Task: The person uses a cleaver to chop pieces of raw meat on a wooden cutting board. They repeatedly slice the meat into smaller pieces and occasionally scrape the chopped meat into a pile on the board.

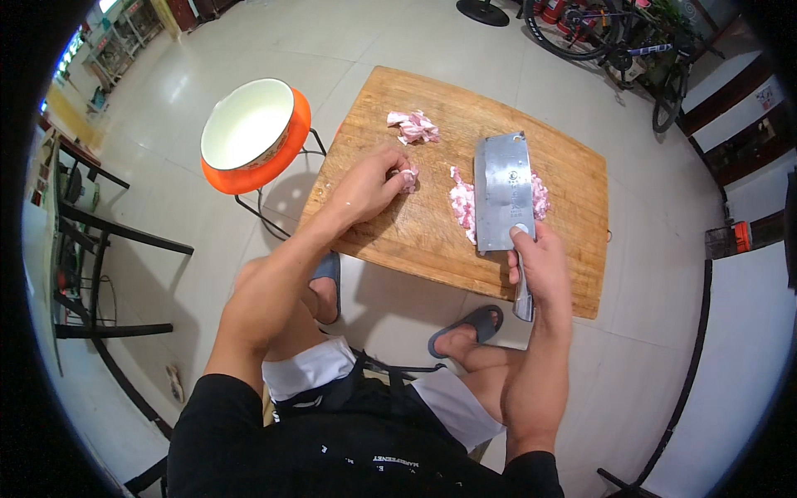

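Observation:
A wide steel cleaver (502, 187) lies nearly flat over chopped pink meat (462, 203) on the wooden cutting board (432, 241). My right hand (544, 266) grips its handle, with the thumb on the blade's lower corner. Part of the chopped meat is hidden under the blade, and more bits show along its right side. Toward the board's left, my left hand (374, 181) has its fingers curled around a small piece of meat (408, 178). Beyond that hand sits a separate pile of meat slices (413, 127).
Left of the board, a white enamel bowl (249, 124) rests on a round orange stool (300, 124) with dark metal legs. A dark-framed table (124, 232) stands farther left. Behind at the right is a bicycle (581, 33). My slippered feet are below the board's near edge.

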